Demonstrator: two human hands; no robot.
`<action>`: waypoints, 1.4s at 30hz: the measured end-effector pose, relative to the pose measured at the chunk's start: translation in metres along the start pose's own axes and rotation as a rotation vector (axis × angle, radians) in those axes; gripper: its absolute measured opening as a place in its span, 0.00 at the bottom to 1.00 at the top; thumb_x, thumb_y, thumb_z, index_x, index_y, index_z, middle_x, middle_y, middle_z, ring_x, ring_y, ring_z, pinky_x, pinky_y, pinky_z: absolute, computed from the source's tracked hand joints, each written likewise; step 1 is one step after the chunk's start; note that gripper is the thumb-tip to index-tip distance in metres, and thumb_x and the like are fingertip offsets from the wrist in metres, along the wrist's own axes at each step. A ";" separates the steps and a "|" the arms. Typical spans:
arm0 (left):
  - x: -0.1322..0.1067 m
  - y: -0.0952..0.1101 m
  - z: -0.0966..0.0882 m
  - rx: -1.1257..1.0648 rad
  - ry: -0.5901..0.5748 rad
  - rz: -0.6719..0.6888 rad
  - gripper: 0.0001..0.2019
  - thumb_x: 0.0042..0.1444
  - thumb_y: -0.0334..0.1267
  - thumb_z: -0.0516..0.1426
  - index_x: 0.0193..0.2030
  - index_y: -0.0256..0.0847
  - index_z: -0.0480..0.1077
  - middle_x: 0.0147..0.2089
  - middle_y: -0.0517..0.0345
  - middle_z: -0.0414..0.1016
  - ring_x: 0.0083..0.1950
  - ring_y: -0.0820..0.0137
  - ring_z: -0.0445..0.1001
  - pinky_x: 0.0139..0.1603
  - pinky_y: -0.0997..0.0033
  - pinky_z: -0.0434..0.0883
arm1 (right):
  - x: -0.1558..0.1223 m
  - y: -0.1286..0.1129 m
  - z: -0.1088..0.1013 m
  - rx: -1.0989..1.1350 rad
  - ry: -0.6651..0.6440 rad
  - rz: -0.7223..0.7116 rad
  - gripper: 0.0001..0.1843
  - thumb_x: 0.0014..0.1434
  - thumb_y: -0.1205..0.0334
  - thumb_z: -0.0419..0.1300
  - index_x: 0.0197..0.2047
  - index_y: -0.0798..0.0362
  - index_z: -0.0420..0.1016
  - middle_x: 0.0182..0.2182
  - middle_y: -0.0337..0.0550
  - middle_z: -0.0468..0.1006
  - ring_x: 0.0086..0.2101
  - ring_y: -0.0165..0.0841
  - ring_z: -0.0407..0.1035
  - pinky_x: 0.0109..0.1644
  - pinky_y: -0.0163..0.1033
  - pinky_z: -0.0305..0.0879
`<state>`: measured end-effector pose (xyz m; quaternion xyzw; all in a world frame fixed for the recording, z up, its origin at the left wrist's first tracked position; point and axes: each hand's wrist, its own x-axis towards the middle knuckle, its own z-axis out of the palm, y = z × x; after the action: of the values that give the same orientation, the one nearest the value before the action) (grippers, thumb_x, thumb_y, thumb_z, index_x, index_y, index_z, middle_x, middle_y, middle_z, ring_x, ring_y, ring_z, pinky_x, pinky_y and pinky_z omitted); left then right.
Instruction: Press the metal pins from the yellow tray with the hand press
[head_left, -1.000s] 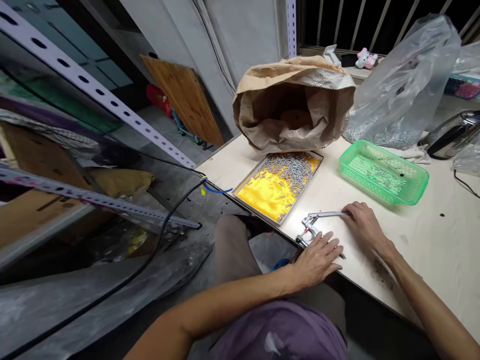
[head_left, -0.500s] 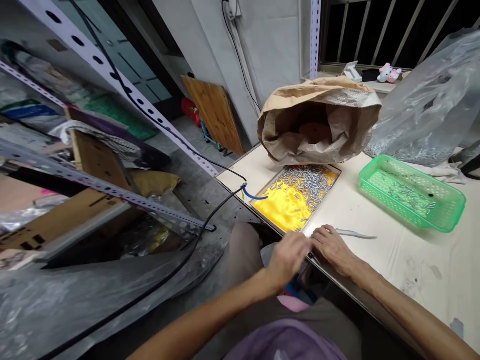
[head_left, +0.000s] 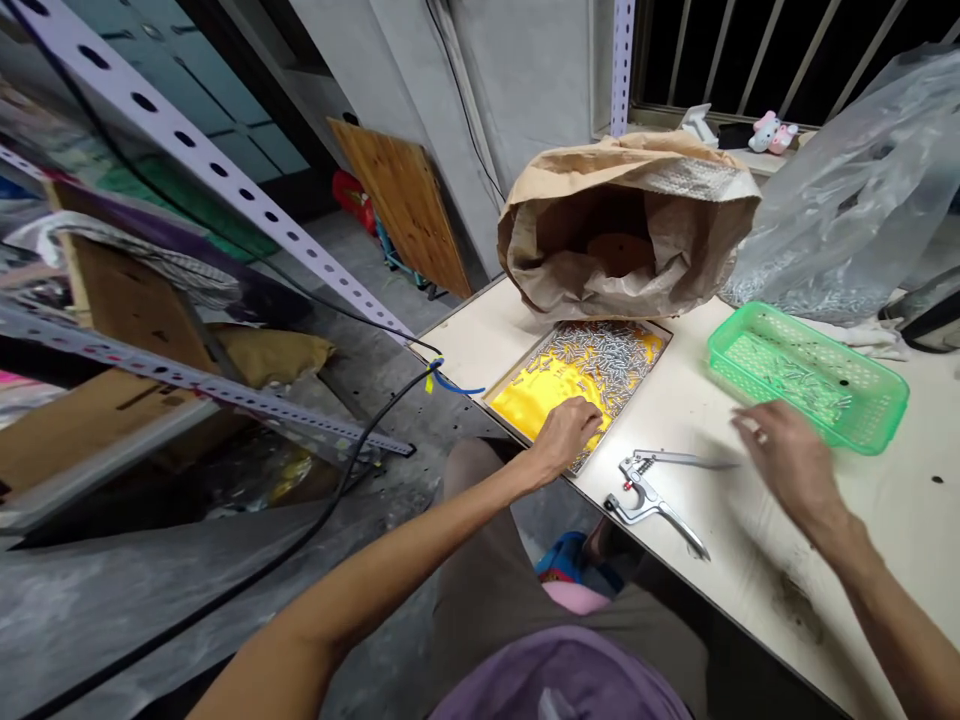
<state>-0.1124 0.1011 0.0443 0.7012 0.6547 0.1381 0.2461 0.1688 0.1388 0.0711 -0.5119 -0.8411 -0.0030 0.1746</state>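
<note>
Yellow cloth lined the tray (head_left: 517, 400) where our left hand (head_left: 566, 432) rested, fingers curled over small metal pins (head_left: 600, 350). Our right hand (head_left: 787, 465) hovered loosely open, empty, just beyond the pliers (head_left: 652, 487) on the table (head_left: 750, 560).

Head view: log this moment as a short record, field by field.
left hand: reaching into the tray, fingers down on the yellow cloth
right hand: blurred above the table, holding nothing visible
tray: yellow cloth, small metal pins heaped at the far end
pliers: lying on the table between the hands
green basket: a few pins inside
paper sack: open, behind the tray
</note>
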 end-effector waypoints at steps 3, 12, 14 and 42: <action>-0.019 0.019 0.009 -0.373 -0.196 -0.166 0.08 0.58 0.33 0.53 0.38 0.36 0.74 0.23 0.62 0.70 0.24 0.75 0.69 0.26 0.78 0.67 | -0.046 -0.041 0.021 0.183 -0.347 -0.183 0.11 0.63 0.58 0.50 0.35 0.50 0.73 0.30 0.42 0.72 0.30 0.32 0.68 0.33 0.36 0.62; -0.034 0.041 0.030 -0.388 -0.440 -0.392 0.09 0.54 0.36 0.57 0.28 0.33 0.75 0.12 0.68 0.62 0.14 0.79 0.59 0.18 0.80 0.58 | -0.084 -0.060 0.033 0.153 -0.318 -0.129 0.11 0.64 0.65 0.46 0.31 0.50 0.64 0.29 0.41 0.69 0.28 0.31 0.64 0.32 0.35 0.57; -0.033 0.041 0.033 -0.424 -0.469 -0.458 0.09 0.54 0.37 0.57 0.28 0.33 0.75 0.12 0.67 0.62 0.14 0.79 0.59 0.18 0.80 0.58 | -0.085 -0.057 0.033 0.159 -0.317 -0.116 0.11 0.64 0.66 0.46 0.31 0.50 0.64 0.29 0.40 0.69 0.28 0.30 0.64 0.32 0.35 0.57; -0.025 0.039 0.036 -0.346 -0.654 -0.596 0.08 0.55 0.36 0.58 0.28 0.33 0.70 0.12 0.69 0.60 0.12 0.80 0.61 0.17 0.82 0.57 | -0.059 -0.019 0.042 0.024 -0.316 -0.156 0.51 0.42 0.34 0.62 0.61 0.56 0.57 0.53 0.60 0.67 0.51 0.52 0.60 0.50 0.52 0.57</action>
<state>-0.0634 0.0697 0.0382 0.4381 0.6829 -0.0597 0.5815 0.1648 0.0866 0.0170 -0.4372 -0.8951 0.0740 0.0455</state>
